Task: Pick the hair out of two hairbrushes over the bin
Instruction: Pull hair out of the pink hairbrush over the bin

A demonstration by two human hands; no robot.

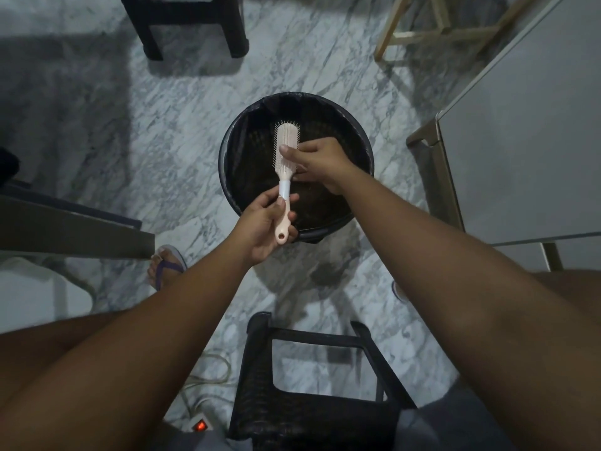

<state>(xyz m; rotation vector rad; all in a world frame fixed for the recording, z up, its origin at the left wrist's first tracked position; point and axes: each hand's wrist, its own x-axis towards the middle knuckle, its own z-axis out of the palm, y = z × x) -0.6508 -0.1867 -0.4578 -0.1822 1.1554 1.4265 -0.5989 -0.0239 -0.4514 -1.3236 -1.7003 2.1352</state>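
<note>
Head view: my left hand point(263, 226) grips the brush point(284, 189) handle over the bin point(225, 157); my right hand point(317, 161) pinches the brush head, thumb on bristles.

Nothing to read off anywhere, no text, brand, label or number. Checking the hairbrush point(284, 177) at the centre of the frame: plain pale handle with a white band, no lettering to make out. Down at the bottom left, a red-lit switch on the power strip point(199, 426), too small and dim for any marking.
</note>
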